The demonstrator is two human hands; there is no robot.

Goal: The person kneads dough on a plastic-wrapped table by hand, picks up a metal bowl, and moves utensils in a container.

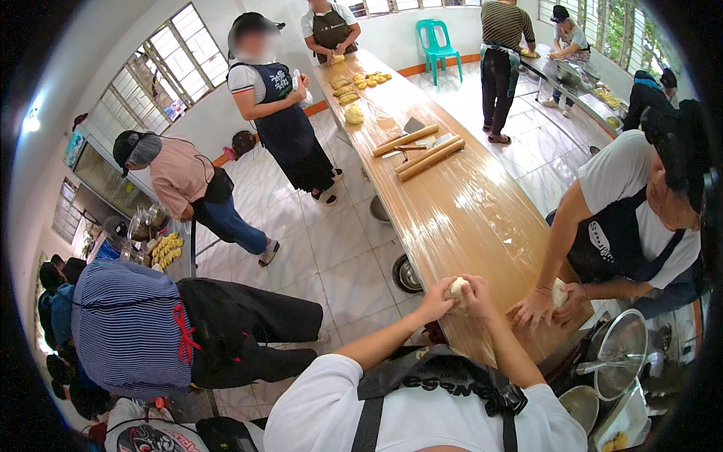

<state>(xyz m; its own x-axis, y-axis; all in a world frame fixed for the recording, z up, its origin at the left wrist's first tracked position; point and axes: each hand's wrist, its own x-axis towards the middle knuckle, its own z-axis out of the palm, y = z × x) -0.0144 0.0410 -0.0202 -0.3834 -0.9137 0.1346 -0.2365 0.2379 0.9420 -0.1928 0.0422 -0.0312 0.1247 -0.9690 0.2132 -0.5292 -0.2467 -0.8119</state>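
Observation:
A ball of pale dough (458,289) lies between my two hands at the near end of a long table (452,226) covered with clear plastic film. My left hand (438,300) presses on the dough's left side, and my right hand (479,296) curls over its right side. The dough's underside is partly hidden by my fingers. To my right, a co-worker's hands hold another piece of dough (559,292) on the same table. Farther up lie wooden rolling pins (430,158), a dough scraper (414,125) and a large dough ball (354,114).
Shaped dough pieces (373,79) lie at the table's far end, near another person. A metal bowl with a whisk (621,356) stands at the lower right. Several people stand around the room. Metal bowls (408,274) are low beside the table's left edge.

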